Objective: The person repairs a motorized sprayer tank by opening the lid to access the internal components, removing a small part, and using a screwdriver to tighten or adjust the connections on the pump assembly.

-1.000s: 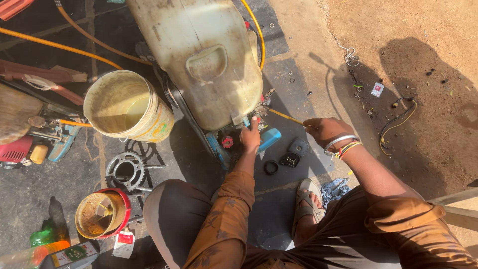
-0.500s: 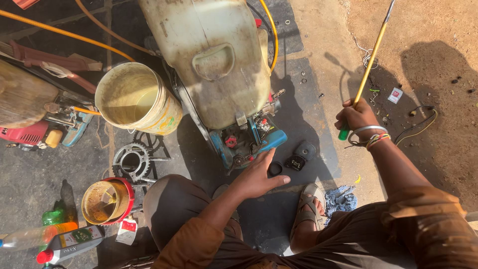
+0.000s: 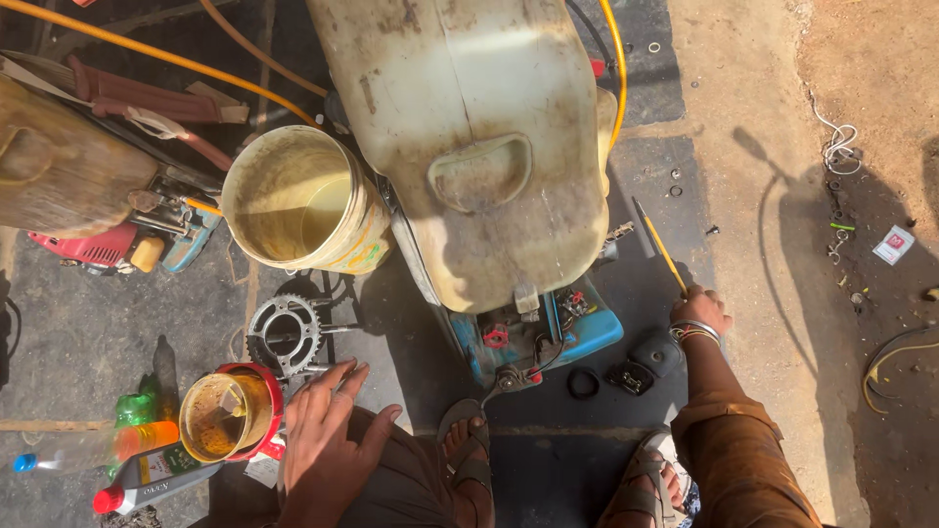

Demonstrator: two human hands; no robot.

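- Right hand [image 3: 700, 309] closed around the lower end of a thin yellow rod [image 3: 663, 250], just right of the blue engine base [image 3: 548, 337]; rod slanting up and away to the left, its upper tip near the right flank of the big dirty white tank [image 3: 479, 147].
- Metal bangles [image 3: 693, 330] on the right wrist, brown sleeve below.
- Left hand [image 3: 328, 430] open, fingers spread, palm down on the knee, well to the lower left of the tank; nothing gripped.
- Blue engine base directly under the tank's near end, with a red knob [image 3: 496, 337] on its front.
- Black rubber ring [image 3: 583, 382] and small black part [image 3: 646, 360] on the ground just below the blue base.
- Yellowish bucket [image 3: 298, 200] touching the tank's left side.
- Toothed sprocket [image 3: 285, 335] below the bucket, left of the blue base.
- Red-rimmed tin [image 3: 230, 414] of brownish stuff just left of the left hand.
- Sandalled feet [image 3: 468, 452] below the blue base.
- Orange hose [image 3: 147, 54] running across the upper left, far from the tank's handle [image 3: 481, 171].
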